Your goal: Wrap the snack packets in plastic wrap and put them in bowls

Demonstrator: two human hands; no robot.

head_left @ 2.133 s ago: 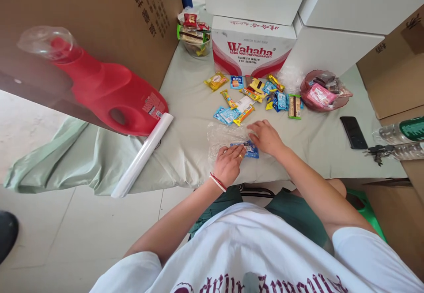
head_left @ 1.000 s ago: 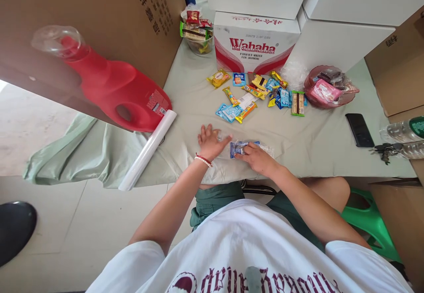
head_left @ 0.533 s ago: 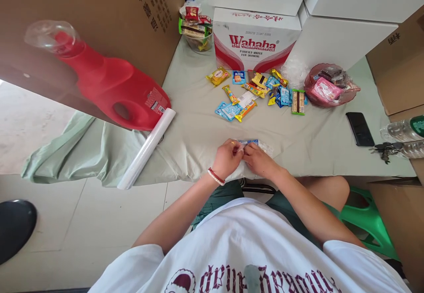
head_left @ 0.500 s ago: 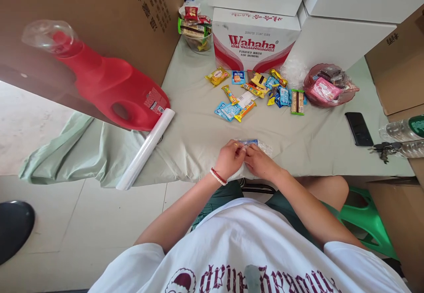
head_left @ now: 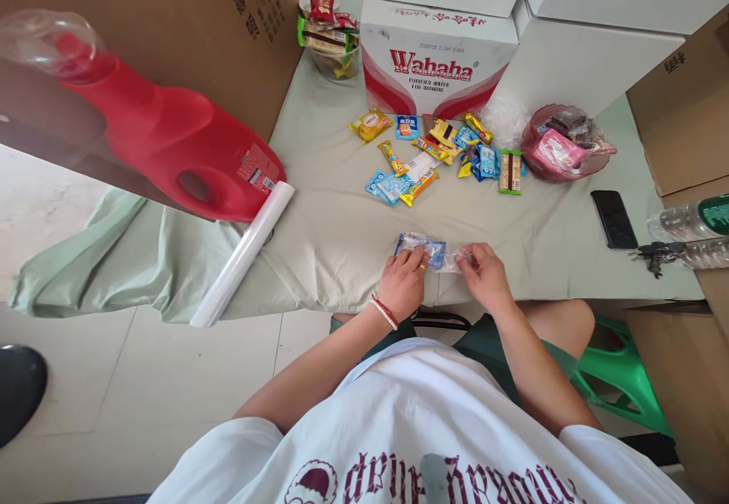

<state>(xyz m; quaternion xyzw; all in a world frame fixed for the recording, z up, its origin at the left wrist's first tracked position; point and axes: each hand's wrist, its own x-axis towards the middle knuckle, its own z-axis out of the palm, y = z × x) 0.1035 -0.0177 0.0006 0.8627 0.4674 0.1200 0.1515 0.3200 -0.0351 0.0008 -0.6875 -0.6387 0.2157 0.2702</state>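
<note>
A blue snack packet (head_left: 422, 247) wrapped in clear plastic film lies near the front edge of the cloth-covered table (head_left: 336, 215). My left hand (head_left: 402, 284), with a red bracelet at the wrist, presses its fingers down on the packet's left end. My right hand (head_left: 484, 275) pinches the film at the packet's right end. A pile of loose snack packets (head_left: 436, 156) lies further back in the middle of the table.
A red detergent jug (head_left: 165, 140) lies at the left beside a roll of cling film (head_left: 244, 252). At the back stand a Wahaha carton (head_left: 436, 64), a clear bowl of snacks (head_left: 330, 41) and a pink bowl (head_left: 561, 151). A phone (head_left: 612, 218), keys and bottles sit right.
My hands moved apart along the wrapped packet: the right slid to its right end, the left stayed at its left end. The film is now folded round the packet.
</note>
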